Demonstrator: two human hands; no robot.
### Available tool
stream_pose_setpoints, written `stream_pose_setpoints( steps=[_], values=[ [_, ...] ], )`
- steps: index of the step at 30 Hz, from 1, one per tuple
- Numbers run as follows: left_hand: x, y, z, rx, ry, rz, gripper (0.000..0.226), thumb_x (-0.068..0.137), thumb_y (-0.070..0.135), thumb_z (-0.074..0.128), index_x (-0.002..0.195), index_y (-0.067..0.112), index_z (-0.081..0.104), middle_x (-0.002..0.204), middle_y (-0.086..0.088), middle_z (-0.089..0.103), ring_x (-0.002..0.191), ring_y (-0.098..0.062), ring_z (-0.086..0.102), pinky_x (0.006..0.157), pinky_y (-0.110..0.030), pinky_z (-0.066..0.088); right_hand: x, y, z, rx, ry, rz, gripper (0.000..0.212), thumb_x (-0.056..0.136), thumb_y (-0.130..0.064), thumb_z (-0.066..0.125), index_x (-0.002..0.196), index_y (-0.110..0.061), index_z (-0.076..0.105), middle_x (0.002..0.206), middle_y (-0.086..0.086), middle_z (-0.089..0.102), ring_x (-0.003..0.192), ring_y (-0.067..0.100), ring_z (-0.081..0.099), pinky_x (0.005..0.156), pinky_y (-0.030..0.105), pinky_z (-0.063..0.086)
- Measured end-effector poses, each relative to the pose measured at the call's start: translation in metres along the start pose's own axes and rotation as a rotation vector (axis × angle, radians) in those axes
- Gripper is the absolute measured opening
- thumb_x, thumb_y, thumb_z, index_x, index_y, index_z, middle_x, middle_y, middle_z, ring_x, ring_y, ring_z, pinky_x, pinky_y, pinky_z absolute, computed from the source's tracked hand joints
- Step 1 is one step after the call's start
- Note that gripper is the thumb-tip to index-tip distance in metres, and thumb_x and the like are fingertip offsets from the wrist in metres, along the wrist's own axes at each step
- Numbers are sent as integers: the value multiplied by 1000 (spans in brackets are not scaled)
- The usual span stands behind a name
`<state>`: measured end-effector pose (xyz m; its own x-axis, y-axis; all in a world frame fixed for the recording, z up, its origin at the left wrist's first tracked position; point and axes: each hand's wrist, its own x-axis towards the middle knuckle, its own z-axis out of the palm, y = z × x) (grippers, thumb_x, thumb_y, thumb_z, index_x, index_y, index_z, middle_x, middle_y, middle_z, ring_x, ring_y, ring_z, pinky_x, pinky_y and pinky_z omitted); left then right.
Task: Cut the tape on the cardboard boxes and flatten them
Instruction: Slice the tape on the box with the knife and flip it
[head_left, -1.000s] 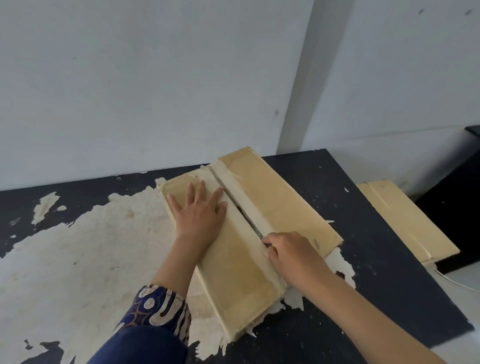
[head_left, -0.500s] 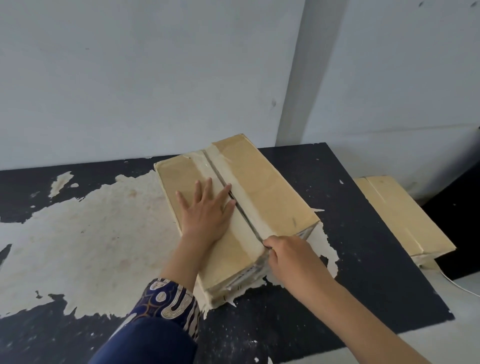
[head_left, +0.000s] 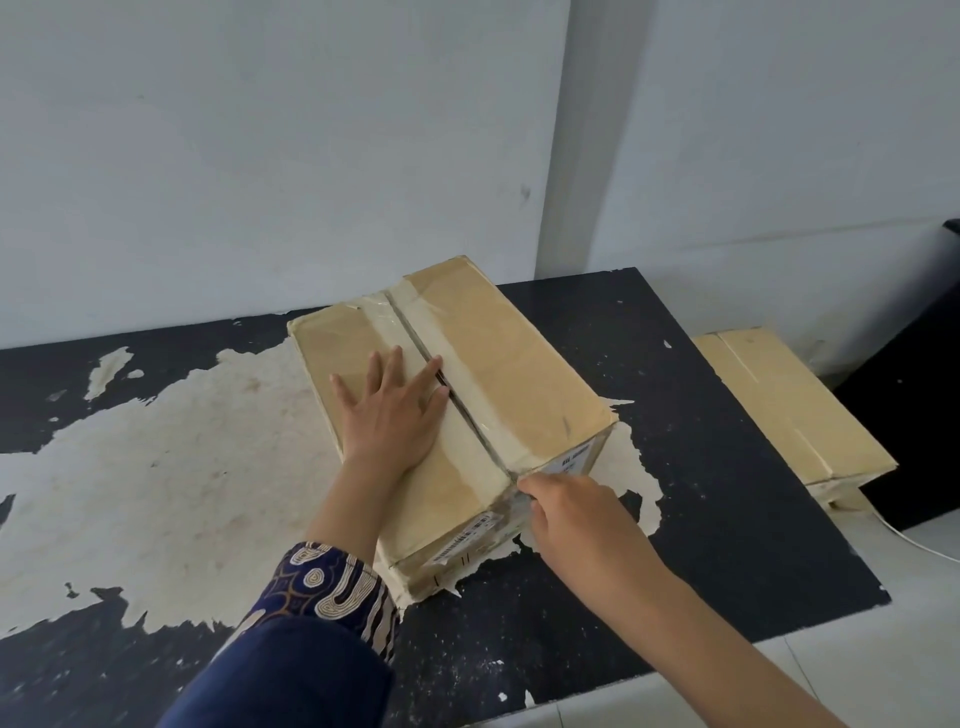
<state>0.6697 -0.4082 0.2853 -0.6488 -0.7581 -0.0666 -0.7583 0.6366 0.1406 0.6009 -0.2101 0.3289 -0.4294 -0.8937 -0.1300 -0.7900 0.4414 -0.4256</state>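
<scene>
Where the head view looks down on the work area, a cardboard box (head_left: 498, 374) lies flat on a black tabletop (head_left: 701, 467) whose coating has peeled away in large pale patches, with its far end near the grey wall (head_left: 260, 156). A wide strip of clear tape (head_left: 415, 338) runs lengthwise along the top of the box, and a dark slit shows down the centre seam from the far edge to the near top edge. The left hand (head_left: 395, 415) rests palm-down on the left flap, its fingers (head_left: 392, 366) straight and spread, with the fingertips close to the seam. The right hand (head_left: 571, 514) sits at the near end of the box where the seam meets the top edge; its fingers are curled inward as around a small object, but whatever they hold is hidden, so a cutting tool cannot be confirmed. Printed labels (head_left: 467, 543) are stuck to the near end face. A patterned blue sleeve (head_left: 332, 587) covers the left forearm. A second cardboard box (head_left: 789, 405), taped shut, lies on the floor to the right of the tabletop, well apart from the first.
</scene>
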Motion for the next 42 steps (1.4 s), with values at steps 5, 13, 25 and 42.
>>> stream_pose_setpoints(
  steps=[5,13,25,42],
  values=[
    [0,0,-1,-35,5,10,50,96,55,19,145,44,17,158,0,7,145,-22,0,110,-59,-5,-11,4,4,23,7,-1,36,99,-12,37,133,-14,46,118,3,61,102,18,59,85,25,50],
    [-22,3,-3,-164,221,349,26,91,38,48,96,20,67,109,1,61,108,-24,56,109,-52,21,-10,31,-1,436,396,107,28,93,-11,51,120,-11,60,68,-20,52,56,-12,52,46,8,38],
    [-14,2,1,-43,111,570,37,89,38,34,102,25,67,106,2,64,100,-21,63,92,-54,42,67,46,39,588,664,56,29,97,-18,44,123,-12,56,104,-7,59,87,4,55,72,3,41],
    [49,42,-27,-54,-191,663,41,91,53,44,114,24,62,108,7,62,100,-14,54,85,-28,31,142,62,12,462,672,-15,29,95,-7,49,122,-9,59,102,-14,56,92,2,53,82,13,39]
  ],
)
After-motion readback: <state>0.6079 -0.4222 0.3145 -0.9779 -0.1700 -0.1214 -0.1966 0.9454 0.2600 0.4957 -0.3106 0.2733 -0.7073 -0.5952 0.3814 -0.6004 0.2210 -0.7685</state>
